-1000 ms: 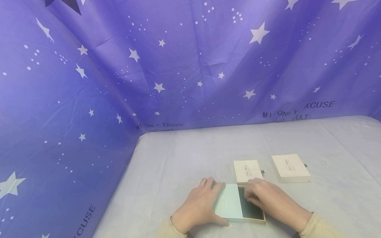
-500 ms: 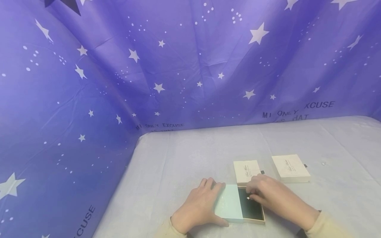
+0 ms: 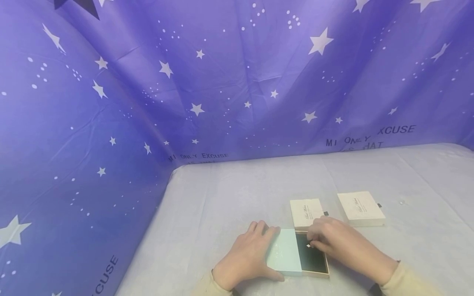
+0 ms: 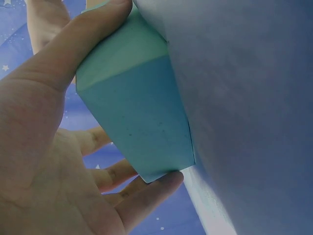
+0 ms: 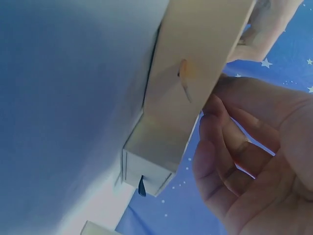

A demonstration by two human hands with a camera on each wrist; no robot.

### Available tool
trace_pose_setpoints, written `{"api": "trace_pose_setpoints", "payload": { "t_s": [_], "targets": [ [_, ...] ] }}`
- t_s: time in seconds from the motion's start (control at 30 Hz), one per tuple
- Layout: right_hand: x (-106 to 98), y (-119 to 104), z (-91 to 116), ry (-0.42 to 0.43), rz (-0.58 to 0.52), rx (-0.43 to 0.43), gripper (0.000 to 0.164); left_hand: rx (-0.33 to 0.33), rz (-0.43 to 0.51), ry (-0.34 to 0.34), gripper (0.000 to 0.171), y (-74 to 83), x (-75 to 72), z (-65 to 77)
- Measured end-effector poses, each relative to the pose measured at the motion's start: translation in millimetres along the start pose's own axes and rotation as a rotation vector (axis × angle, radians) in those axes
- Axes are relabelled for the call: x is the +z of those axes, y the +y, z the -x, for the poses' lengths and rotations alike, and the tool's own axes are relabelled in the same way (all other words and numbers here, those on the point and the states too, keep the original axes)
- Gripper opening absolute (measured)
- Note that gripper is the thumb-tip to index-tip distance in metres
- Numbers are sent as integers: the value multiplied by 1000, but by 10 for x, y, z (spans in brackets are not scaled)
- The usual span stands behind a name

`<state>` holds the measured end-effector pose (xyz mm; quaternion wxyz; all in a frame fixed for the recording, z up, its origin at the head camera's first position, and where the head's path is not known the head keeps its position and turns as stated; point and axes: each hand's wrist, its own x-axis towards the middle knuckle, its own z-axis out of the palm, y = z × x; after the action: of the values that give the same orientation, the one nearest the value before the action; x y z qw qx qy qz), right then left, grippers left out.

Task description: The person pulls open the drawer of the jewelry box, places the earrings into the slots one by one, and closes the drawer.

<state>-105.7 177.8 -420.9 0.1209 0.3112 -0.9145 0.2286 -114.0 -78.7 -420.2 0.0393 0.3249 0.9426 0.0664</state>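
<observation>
A mint-green drawer box (image 3: 286,251) lies near the front of the table, its drawer (image 3: 314,263) pulled out to the right and showing a dark lining. My left hand (image 3: 246,250) grips the box's left part, thumb on the near side and fingers at the far side; the left wrist view shows the box's end (image 4: 137,122) between them. Over the drawer, my right hand (image 3: 337,240) pinches a small glinting white piece (image 3: 308,246), too small to tell its kind. Fingers hide part of it. In the right wrist view a ribbon pull (image 5: 184,81) hangs from the drawer's front.
Just behind the mint box lies a cream drawer box (image 3: 305,211) with a dark tab. A second cream box (image 3: 361,209) stands to its right. Farther right, a tiny shiny object (image 3: 402,202) lies on the pale tablecloth (image 3: 237,193). Purple star-patterned cloth (image 3: 222,82) hangs behind.
My right hand has shifted slightly right and up within the drawer area, and the small white piece has come into sight at its fingertips. The left hand stays on the box.
</observation>
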Motion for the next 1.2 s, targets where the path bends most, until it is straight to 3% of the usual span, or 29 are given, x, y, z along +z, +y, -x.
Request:
{"api": "trace_pose_setpoints", "payload": {
  "t_s": [0.13, 0.63, 1.0, 1.2],
  "targets": [
    [-48, 20, 7, 12, 3, 8, 22, -4, 6, -3, 104, 3, -6, 0],
    [-261, 140, 78, 66, 58, 172, 21, 6, 1, 13, 103, -7, 1, 4],
    [-392, 361, 182, 91, 124, 213, 19, 3, -2, 12, 103, -2, -3, 4],
    [-408, 512, 251, 150, 162, 209, 19, 6, 5, 16, 102, 0, -2, 9]
  ]
}}
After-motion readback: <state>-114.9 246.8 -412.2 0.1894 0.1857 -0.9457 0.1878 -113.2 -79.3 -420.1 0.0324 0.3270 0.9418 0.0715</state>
